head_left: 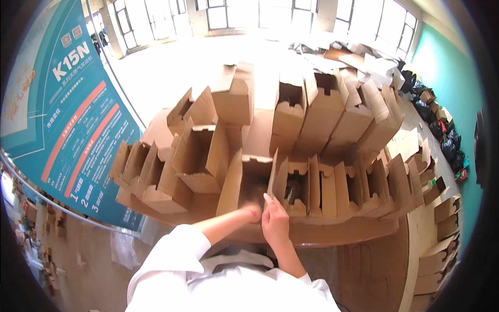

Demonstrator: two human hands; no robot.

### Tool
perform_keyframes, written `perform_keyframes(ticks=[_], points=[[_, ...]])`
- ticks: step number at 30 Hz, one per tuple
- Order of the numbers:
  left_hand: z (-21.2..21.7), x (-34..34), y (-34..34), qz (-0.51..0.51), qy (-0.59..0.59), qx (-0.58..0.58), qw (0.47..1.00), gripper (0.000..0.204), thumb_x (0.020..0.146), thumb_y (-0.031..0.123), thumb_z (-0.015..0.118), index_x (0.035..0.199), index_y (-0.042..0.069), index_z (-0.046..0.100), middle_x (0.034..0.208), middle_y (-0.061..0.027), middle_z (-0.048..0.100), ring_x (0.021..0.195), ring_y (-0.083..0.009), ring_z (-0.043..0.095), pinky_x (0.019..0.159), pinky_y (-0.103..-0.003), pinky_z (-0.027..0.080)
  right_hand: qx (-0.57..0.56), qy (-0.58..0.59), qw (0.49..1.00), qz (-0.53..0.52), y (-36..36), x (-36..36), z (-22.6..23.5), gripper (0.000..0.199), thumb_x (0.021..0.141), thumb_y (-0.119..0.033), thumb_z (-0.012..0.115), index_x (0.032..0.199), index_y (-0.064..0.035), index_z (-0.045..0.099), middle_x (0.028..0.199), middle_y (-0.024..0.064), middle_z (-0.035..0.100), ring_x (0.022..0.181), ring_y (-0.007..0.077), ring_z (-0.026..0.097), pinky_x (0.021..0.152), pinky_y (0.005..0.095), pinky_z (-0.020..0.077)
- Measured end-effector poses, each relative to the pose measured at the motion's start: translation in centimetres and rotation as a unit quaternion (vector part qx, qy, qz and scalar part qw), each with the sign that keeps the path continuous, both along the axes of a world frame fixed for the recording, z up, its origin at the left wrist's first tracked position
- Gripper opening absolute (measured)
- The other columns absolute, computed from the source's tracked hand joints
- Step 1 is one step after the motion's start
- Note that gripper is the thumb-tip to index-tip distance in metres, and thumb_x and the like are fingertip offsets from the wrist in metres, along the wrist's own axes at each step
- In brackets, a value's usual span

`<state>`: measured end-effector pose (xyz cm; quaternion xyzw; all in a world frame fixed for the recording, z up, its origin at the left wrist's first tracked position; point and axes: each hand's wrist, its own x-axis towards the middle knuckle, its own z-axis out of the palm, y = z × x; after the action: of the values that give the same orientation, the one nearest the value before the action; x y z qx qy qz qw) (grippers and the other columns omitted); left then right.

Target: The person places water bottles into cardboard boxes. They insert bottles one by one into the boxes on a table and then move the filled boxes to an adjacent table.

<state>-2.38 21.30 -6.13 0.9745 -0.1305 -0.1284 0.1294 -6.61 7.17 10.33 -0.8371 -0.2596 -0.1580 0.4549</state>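
Observation:
An open cardboard box (232,183) stands at the table's near edge, straight in front of me, its long side flaps raised. My left hand (251,211) reaches down into it; the wrist shows at the near rim, while the fingers and anything they touch are lost in the dark inside. With the thumb up on its edge, my right hand (275,221) grips the right side of this same box. Just right of it, another open box (297,208) has something dark and green in it, too small to make out.
Several open boxes (335,117) crowd the brown table (332,231) in two rows. A blue-green banner (78,114) leans on the left. Flattened cardboard (358,57) and black bags (451,145) lie along the right wall. More boxes (434,260) stand on the floor at right.

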Motion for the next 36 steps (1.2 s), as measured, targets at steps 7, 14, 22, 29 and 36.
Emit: perform_keyframes(ticks=[7, 14, 22, 29, 36], points=[[18.7, -2.8, -3.3, 0.088, 0.067, 0.048, 0.993, 0.045, 0.085, 0.022, 0.059, 0.125, 0.003, 0.054, 0.115, -0.0183, 0.060, 0.107, -0.0327, 0.060, 0.093, -0.041, 0.047, 0.011, 0.012, 1.000, -0.018, -1.3, 0.2, -1.1, 0.056, 0.084, 0.002, 0.052, 0.139, -0.0054, 0.042, 0.123, 0.0245, 0.057, 0.105, 0.0410, 0.059, 0.088, 0.0419, 0.0491], [20.9, -10.2, 1.4, 0.160, -0.371, -0.076, 0.912, 0.075, 0.079, 0.023, 0.072, 0.142, 0.004, 0.036, 0.150, -0.0208, 0.027, 0.135, -0.0356, 0.034, 0.109, -0.042, 0.031, -0.055, -0.001, 0.998, 0.041, -0.9, -0.4, -0.2, 0.069, 0.084, -0.011, 0.063, 0.145, -0.0064, 0.032, 0.139, 0.0200, 0.044, 0.123, 0.0365, 0.048, 0.097, 0.0410, 0.0459], [16.1, -11.3, 2.5, 0.174, -0.237, -0.281, 0.914, 0.075, 0.083, 0.019, 0.069, 0.145, 0.002, 0.032, 0.149, -0.0195, 0.033, 0.139, -0.0357, 0.030, 0.113, -0.045, 0.026, -0.086, 0.007, 0.989, 0.121, -0.8, 0.4, -0.1, 0.077, 0.075, -0.019, 0.077, 0.142, -0.0077, 0.041, 0.144, 0.0195, 0.040, 0.131, 0.0372, 0.039, 0.107, 0.0422, 0.0364], [14.9, -10.7, 2.9, 0.109, -0.183, -0.196, 0.957, 0.060, 0.086, 0.010, 0.061, 0.142, 0.006, 0.041, 0.147, -0.0177, 0.037, 0.139, -0.0343, 0.030, 0.113, -0.043, 0.025, -0.178, 0.013, 0.974, 0.139, -0.4, 0.7, -1.4, 0.065, 0.078, -0.028, 0.074, 0.134, -0.0080, 0.051, 0.142, 0.0145, 0.044, 0.133, 0.0342, 0.039, 0.108, 0.0465, 0.0349], [14.3, -9.4, 3.4, 0.234, -0.217, -0.358, 0.878, 0.063, 0.089, 0.014, 0.058, 0.145, 0.005, 0.033, 0.150, -0.0228, 0.028, 0.141, -0.0363, 0.026, 0.114, -0.041, 0.024, -0.210, 0.021, 0.967, 0.143, -0.5, 0.4, -1.3, 0.072, 0.073, -0.034, 0.076, 0.134, -0.0071, 0.050, 0.144, 0.0117, 0.043, 0.135, 0.0324, 0.036, 0.113, 0.0477, 0.0260]])
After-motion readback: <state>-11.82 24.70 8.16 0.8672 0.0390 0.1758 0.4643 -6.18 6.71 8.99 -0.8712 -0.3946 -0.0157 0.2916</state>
